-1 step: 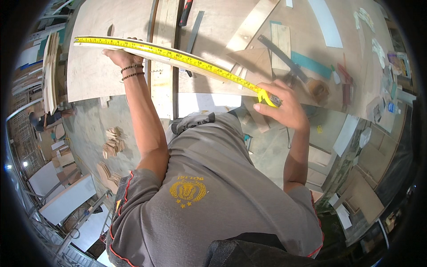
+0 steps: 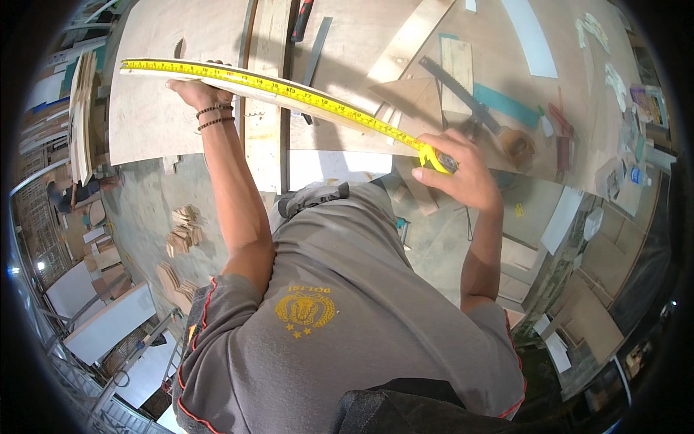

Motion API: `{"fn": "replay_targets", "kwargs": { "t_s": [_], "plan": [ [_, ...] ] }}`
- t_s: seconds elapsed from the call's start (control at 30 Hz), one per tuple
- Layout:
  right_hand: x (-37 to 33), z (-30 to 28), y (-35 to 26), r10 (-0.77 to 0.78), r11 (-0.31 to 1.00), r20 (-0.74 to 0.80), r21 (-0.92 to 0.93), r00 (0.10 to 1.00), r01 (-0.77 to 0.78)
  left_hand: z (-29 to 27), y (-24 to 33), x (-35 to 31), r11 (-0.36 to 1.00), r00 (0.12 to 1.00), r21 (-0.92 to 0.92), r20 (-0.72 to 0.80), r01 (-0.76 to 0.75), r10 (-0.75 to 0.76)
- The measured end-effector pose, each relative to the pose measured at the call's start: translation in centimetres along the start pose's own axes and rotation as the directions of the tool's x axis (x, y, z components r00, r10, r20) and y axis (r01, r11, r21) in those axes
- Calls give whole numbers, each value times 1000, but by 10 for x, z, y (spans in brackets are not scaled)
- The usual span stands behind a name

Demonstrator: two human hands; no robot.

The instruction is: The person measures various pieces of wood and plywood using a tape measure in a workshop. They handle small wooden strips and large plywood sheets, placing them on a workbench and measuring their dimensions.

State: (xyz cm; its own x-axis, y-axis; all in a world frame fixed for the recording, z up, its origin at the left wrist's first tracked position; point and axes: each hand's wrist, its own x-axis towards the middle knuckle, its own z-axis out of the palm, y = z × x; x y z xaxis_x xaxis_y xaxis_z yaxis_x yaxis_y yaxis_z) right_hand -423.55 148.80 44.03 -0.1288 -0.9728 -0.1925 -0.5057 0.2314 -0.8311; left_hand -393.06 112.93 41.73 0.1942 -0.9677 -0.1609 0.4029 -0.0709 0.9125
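Observation:
A long, narrow pale wooden strip (image 2: 318,110) is held above the workbench, running from far left toward the right. My left hand (image 2: 196,94) is closed around it near its left end, with some fingers hidden behind the wood. Along the strip lies the pulled-out yellow blade (image 2: 282,88) of a tape measure (image 2: 431,159), its tip at the strip's left end. The yellow and dark case sits in my right hand (image 2: 470,173), fingers wrapped over its top and thumb on the near side. A cord hangs below that hand.
The plywood-topped bench (image 2: 159,134) carries a handsaw (image 2: 473,105), a triangular wood piece (image 2: 412,98), a teal strip (image 2: 513,107) and a red-and-black handled tool (image 2: 302,22). Cut wood pieces (image 2: 184,235) are piled on the floor to the left. Another person (image 2: 69,195) is at far left.

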Motion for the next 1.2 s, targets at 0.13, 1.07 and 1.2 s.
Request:
{"fn": "replay_targets", "kwargs": {
  "t_s": [0.13,1.07,1.2],
  "plan": [
    [3,-3,-1,23,1000,24,9,999,-23,1,1,0,1000,999,-16,-22,25,-25],
    [-6,6,2,39,999,6,31,999,-39,-4,-5,10,997,998,-40,1,60,-60],
    [-6,7,2,55,998,13,17,998,-55,-1,-5,3,999,999,-22,1,50,-50]
  ]
}}
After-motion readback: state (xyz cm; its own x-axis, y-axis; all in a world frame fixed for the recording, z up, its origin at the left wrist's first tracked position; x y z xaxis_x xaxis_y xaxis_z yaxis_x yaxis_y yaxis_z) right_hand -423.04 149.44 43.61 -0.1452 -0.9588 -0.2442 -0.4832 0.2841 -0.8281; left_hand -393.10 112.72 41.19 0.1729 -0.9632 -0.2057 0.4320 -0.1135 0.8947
